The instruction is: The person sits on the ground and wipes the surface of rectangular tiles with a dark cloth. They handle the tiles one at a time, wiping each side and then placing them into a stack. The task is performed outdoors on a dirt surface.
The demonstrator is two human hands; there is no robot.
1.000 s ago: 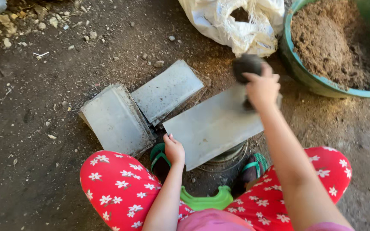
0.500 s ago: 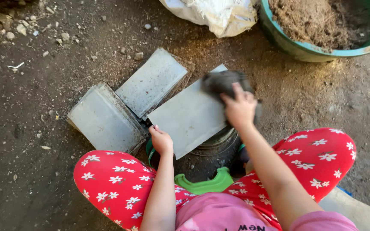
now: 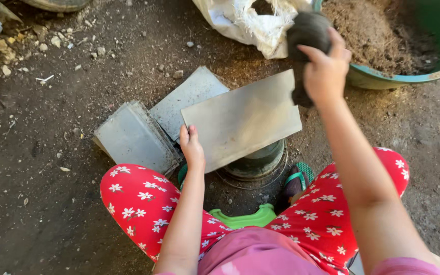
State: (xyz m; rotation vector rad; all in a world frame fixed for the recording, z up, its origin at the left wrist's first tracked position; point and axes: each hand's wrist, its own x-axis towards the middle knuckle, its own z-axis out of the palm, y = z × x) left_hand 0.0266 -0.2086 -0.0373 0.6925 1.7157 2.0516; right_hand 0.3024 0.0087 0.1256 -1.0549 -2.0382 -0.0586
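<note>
Left hand [image 3: 191, 147] pinches the near-left edge of a flat grey rectangular sheet [image 3: 243, 119], thumb on top, fingers hidden beneath. Right hand [image 3: 325, 71] is closed around a dark soft wad [image 3: 306, 35], raised just above the sheet's far-right corner.

Head view: the sheet rests tilted on a round dark container [image 3: 258, 162] between the person's knees, to the right of the left hand. More grey sheets [image 3: 134, 136] lie on the dirt ground [image 3: 52, 193] beside the left hand. A green tub of soil [image 3: 403, 40] and a white sack [image 3: 240, 23] sit beyond the right hand.

Handling estimate: the sheet appears thin, stiff and light, probably dusty and slick; grip it at an edge. The wad looks compressible; grip it whole.
</note>
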